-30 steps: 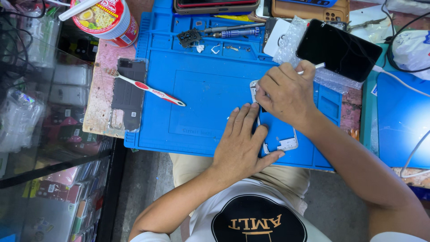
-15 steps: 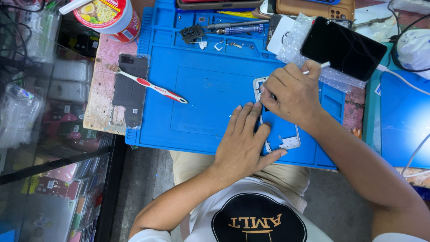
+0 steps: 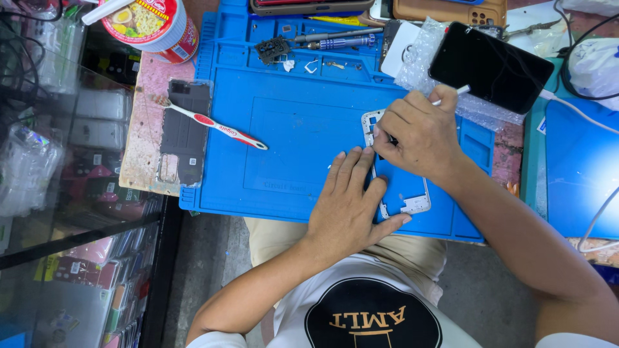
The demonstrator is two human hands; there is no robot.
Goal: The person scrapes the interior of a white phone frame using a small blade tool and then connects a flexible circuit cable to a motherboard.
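Since a moment before, little had shifted: the left hand [image 3: 348,206] lay flat, fingers spread, on the white phone frame [image 3: 403,193]; the right hand [image 3: 419,135] stayed pinched on a thin white tool [image 3: 451,95] at the frame's top corner.

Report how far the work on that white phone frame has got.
Done, it seems: the black screen panel lies apart on bubble wrap, and the dark back cover sits off the blue mat. In hand: the left hand presses the white phone frame flat while the right hand works a thin white tool at its top edge. Reassembly looks undone.
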